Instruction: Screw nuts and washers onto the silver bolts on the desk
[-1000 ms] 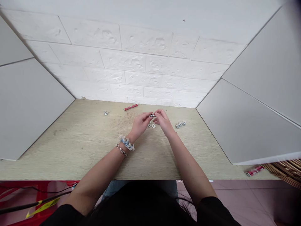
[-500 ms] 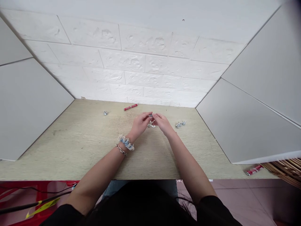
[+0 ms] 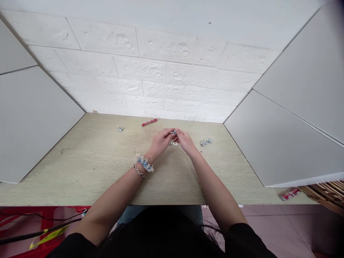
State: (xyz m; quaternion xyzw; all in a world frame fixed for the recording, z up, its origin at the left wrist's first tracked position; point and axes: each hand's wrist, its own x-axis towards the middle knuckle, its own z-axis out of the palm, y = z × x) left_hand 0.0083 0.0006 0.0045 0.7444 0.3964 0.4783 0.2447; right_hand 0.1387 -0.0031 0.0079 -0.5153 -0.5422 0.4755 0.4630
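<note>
Your left hand [image 3: 160, 140] and right hand [image 3: 185, 141] pinch a small bolt [image 3: 174, 132] above the tabletop [image 3: 107, 157], work apparently midway: a loose nut [image 3: 170, 143] and washer [image 3: 175, 144] lie below, a lone bolt [image 3: 120, 129] sits at left, and a seemingly assembled bolt cluster [image 3: 206, 142] rests at right.

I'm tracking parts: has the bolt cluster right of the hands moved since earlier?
No; the bolt cluster keeps its place left of the right panel.
</note>
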